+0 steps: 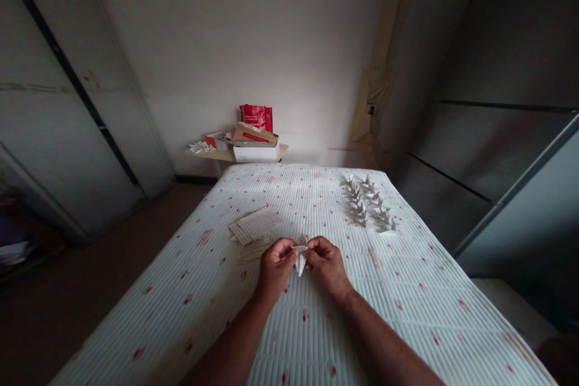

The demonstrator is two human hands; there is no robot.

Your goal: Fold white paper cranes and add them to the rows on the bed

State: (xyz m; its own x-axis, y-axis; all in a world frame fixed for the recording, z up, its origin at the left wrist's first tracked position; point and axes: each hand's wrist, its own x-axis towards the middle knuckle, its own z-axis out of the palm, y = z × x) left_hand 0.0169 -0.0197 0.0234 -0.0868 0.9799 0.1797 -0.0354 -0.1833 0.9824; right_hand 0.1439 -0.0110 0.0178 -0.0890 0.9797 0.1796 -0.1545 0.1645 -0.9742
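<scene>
Between my two hands is a small folded paper piece (300, 260), pale with a pointed lower end. My left hand (277, 265) pinches its left side with thumb and finger. On the opposite side, my right hand (326, 262) grips it the same way. Just beyond my left hand lie sheets of printed paper (254, 225), overlapping in a loose stack. Farther off to the right, several folded paper cranes (368, 202) stand in rough rows on the striped, red-dotted bedspread (303, 319).
Past the bed's far edge, a small table (210, 154) holds a white box (256, 153), a red bag (256, 117) and a pile of small white pieces (201, 147). A wall socket (371, 109) is at the back. Dark cabinet panels (488, 132) rise on the right.
</scene>
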